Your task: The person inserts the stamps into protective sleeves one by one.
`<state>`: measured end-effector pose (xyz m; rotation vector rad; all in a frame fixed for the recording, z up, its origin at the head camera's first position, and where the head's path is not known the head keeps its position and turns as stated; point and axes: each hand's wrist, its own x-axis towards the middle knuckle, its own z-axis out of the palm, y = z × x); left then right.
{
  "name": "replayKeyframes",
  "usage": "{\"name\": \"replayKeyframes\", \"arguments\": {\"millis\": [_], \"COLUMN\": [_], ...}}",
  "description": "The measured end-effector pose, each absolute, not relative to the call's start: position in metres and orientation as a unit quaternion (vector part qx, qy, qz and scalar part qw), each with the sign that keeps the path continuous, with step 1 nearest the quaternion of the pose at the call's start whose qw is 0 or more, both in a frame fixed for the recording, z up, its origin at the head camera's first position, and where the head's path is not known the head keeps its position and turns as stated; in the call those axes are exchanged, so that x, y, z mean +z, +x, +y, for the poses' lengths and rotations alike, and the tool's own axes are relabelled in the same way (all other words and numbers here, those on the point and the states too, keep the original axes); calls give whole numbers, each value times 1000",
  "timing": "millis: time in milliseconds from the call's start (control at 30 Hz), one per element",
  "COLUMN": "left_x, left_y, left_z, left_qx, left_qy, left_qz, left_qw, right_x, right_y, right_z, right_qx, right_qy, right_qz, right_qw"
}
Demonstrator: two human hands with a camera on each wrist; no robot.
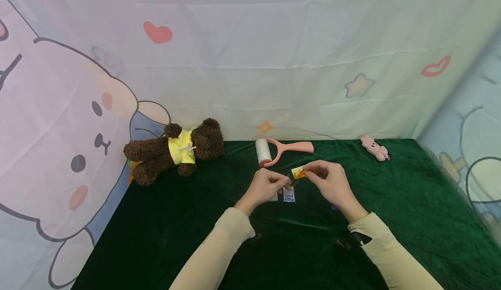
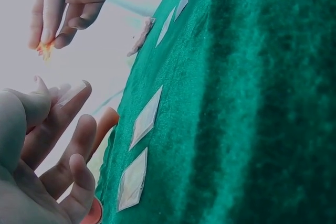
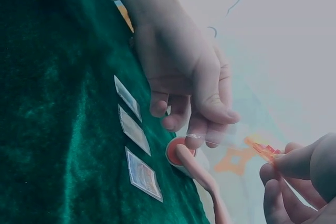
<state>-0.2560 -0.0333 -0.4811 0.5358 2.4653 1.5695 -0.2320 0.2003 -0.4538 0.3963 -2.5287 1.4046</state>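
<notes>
My right hand (image 1: 330,183) pinches a small yellow-and-orange picture card (image 1: 298,172) between thumb and fingertips, up off the cloth. Opposite it, the thumb and index finger of my left hand (image 1: 266,185) pinch a thin clear plastic sleeve (image 3: 223,134), which is almost see-through. A narrow gap separates card and sleeve in the right wrist view. Below the hands lie sleeved cards on the cloth: a blue-patterned card (image 1: 289,194) and a paler card (image 1: 274,197) partly behind my left hand. A bluish card (image 1: 334,207) peeks out beneath my right wrist.
Dark green cloth (image 1: 164,238) covers the table. Just beyond my hands lies a pink-handled lint roller (image 1: 297,147). Along the back edge are a brown teddy bear (image 1: 156,151) in a yellow top and a small pink plush (image 1: 375,148). A printed curtain (image 1: 250,85) hangs behind.
</notes>
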Motion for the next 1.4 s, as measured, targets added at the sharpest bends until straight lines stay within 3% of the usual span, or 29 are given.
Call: {"name": "replayKeyframes", "arguments": {"millis": [667,1400], "left_x": [-479,-476], "left_y": [-256,-256], "left_z": [-33,-31], "left_qx": [520,510], "left_qy": [178,232], "left_qz": [831,824], "left_qw": [84,89], "right_x": [-457,-457], "right_y": [-232,-232], "right_z": [203,199], "right_qx": [449,423], "right_qy": [161,186], "right_qz": [-871,-880], "right_qw": [113,110]}}
